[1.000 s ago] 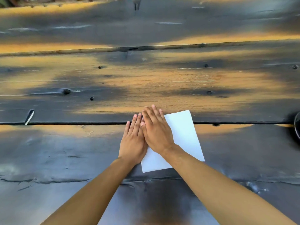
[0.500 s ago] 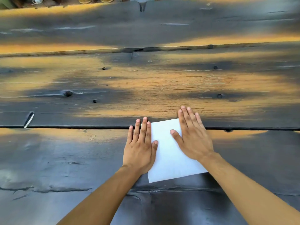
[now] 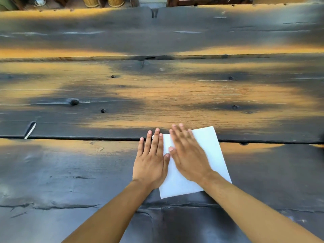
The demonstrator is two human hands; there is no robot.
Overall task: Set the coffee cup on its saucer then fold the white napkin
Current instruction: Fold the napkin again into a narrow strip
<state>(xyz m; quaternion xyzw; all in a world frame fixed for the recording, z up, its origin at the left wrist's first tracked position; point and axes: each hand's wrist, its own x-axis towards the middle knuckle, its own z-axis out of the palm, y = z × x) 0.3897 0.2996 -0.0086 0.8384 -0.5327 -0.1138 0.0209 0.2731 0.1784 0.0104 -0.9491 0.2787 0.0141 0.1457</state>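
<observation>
The white napkin (image 3: 210, 151) lies flat on the dark wooden table (image 3: 157, 95), folded into a rectangle tilted slightly to the left. My left hand (image 3: 150, 162) presses flat on the napkin's left edge, fingers straight and together. My right hand (image 3: 187, 155) lies flat on the napkin's middle, fingers spread, blurred by motion. Neither hand holds anything. The coffee cup and its saucer are out of view.
The table is made of wide dark planks with orange worn patches and a gap (image 3: 87, 137) running across just beyond my hands. Past the far edge stand yellow cylindrical objects (image 3: 103, 1).
My right hand slid right across the napkin and is now sliding back left toward my left hand. My left hand stays on the left edge.
</observation>
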